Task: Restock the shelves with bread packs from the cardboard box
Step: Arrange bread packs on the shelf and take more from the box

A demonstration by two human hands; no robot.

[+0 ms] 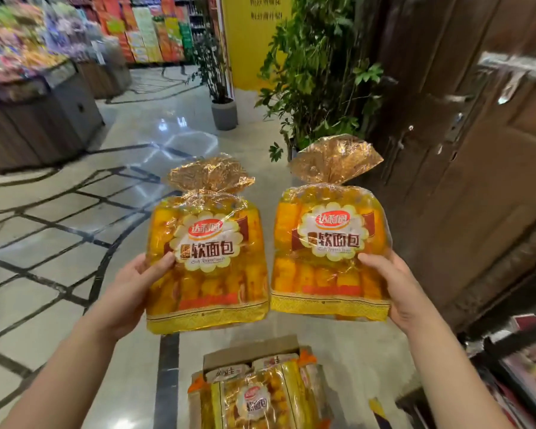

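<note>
I hold two yellow bread packs upright in front of me, each with a tied crinkled top. My left hand (130, 289) grips the left bread pack (206, 261) at its lower left edge, thumb on the front. My right hand (399, 289) grips the right bread pack (330, 243) at its lower right edge. Below them on the floor stands the open cardboard box (251, 354), with more bread packs (257, 400) of the same kind inside. A shelf (520, 366) with blurred goods shows at the bottom right.
A dark wooden door or cabinet (477, 181) fills the right side. Two potted plants (319, 75) stand ahead beside a yellow wall. A produce display stand (37, 103) is at the left. Polished tile floor (75, 243) stretches ahead and to the left.
</note>
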